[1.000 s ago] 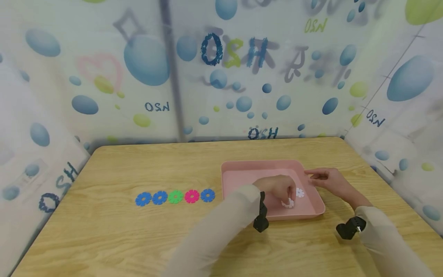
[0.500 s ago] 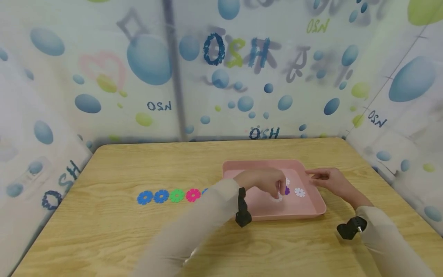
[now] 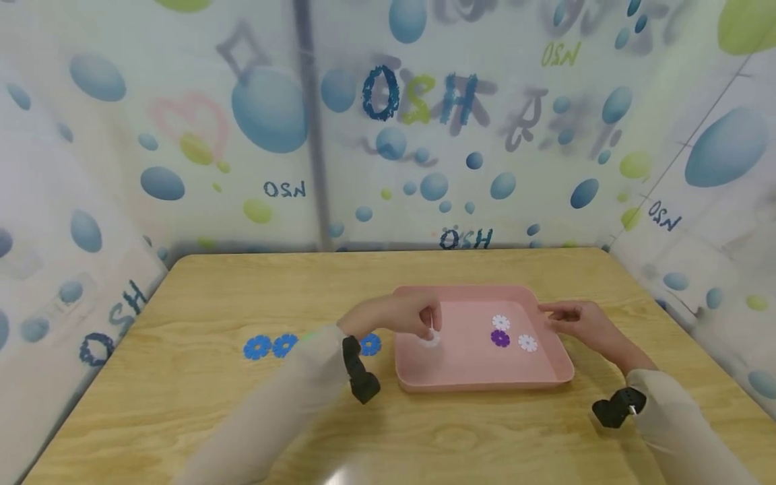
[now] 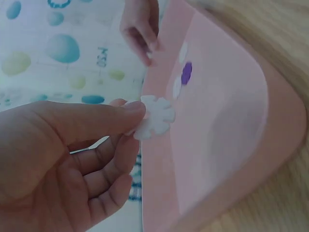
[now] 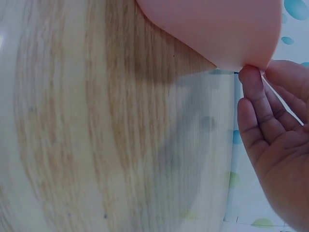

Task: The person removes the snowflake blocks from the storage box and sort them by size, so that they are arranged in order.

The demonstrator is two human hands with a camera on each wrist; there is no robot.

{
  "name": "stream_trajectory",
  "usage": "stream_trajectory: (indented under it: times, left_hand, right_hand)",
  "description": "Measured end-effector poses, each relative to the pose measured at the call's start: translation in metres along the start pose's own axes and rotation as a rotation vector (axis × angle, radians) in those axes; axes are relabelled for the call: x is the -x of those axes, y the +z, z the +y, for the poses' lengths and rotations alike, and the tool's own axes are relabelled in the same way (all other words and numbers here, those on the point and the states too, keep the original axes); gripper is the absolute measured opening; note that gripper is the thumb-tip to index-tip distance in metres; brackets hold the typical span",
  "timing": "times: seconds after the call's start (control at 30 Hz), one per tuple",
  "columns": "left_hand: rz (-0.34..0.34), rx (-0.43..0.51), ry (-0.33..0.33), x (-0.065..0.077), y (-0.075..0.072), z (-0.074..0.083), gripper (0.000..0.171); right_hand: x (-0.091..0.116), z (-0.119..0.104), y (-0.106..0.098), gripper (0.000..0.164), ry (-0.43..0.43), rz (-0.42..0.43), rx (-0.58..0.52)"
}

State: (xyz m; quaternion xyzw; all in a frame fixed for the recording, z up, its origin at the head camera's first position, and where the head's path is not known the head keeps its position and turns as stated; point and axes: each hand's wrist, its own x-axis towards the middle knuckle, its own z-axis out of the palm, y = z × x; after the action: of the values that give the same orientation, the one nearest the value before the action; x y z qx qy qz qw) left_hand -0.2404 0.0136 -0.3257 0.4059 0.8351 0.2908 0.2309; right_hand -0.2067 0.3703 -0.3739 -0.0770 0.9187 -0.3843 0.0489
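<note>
My left hand (image 3: 397, 315) pinches a white flower-shaped plastic disc (image 4: 158, 116) between thumb and fingers, over the left part of a pink tray (image 3: 479, 386). The disc's notched rim sticks out past the fingertips. At the tray's right side, my right hand (image 3: 585, 327) grips the rim; the right wrist view shows thumb and fingertips closing on the tray's corner (image 5: 227, 34). Lying in the tray are a purple disc (image 3: 500, 338), a white disc (image 3: 500, 322) just behind it and another white disc (image 3: 527, 343) to its right.
Left of the tray, blue discs (image 3: 257, 347) lie in a row on the wooden table (image 3: 448, 431). My left sleeve (image 3: 291, 397) covers part of that row, with a sliver of a green disc (image 3: 309, 335) showing. Behind the table hangs a patterned curtain (image 3: 364, 168).
My left hand has moved left across the tray, carrying the white disc and uncovering the purple and white discs. Its sleeve now hides the pink disc in the row. My right hand stays at the rim.
</note>
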Motion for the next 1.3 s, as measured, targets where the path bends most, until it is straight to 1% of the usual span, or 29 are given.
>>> stream_trajectory:
  times: [0.07,0.17,0.27,0.37,0.53,0.67,0.8,0.9,1.03,1.17,1.3]
  left_hand:
    - [0.031,0.016,-0.01,0.011,-0.004,-0.008,0.01]
    - [0.072,0.018,-0.022,0.028,-0.014,-0.016,0.009]
    - [0.1,-0.001,-0.023,0.044,-0.025,-0.023,0.008]
    - [0.128,-0.024,-0.03,0.061,-0.035,-0.03,0.008]
    - [0.186,-0.003,-0.058,0.093,-0.044,-0.045,0.009]
    - [0.222,0.013,-0.114,0.119,-0.048,-0.06,0.01]
    - [0.259,0.015,-0.151,0.148,-0.053,-0.075,0.011]
    - [0.287,0.03,-0.168,0.172,-0.054,-0.094,0.012]
    - [0.294,0.043,-0.216,0.202,-0.053,-0.118,0.013]
    - [0.291,0.05,-0.259,0.224,-0.05,-0.132,0.015]
    - [0.302,0.085,-0.27,0.241,-0.046,-0.142,0.017]
  right_hand:
    - [0.001,0.0,0.001,0.044,-0.001,-0.005,-0.003]
    - [0.001,0.0,0.001,0.043,-0.017,-0.006,0.004]
    - [0.0,-0.002,-0.001,0.042,-0.033,-0.002,0.017]
    - [0.001,-0.002,-0.002,0.042,-0.031,-0.002,0.025]
    - [0.002,-0.002,-0.004,0.043,-0.019,-0.004,0.024]
    - [0.003,-0.003,-0.004,0.043,-0.014,-0.005,0.025]
    - [0.003,-0.002,-0.005,0.043,-0.008,-0.003,0.022]
    - [0.002,-0.001,-0.004,0.044,-0.009,-0.007,0.022]
    - [-0.001,0.0,-0.004,0.043,-0.015,-0.012,0.027]
    - [-0.001,0.002,-0.002,0.042,-0.021,-0.016,0.019]
    - [0.0,0.001,-0.002,0.042,-0.02,-0.018,0.01]
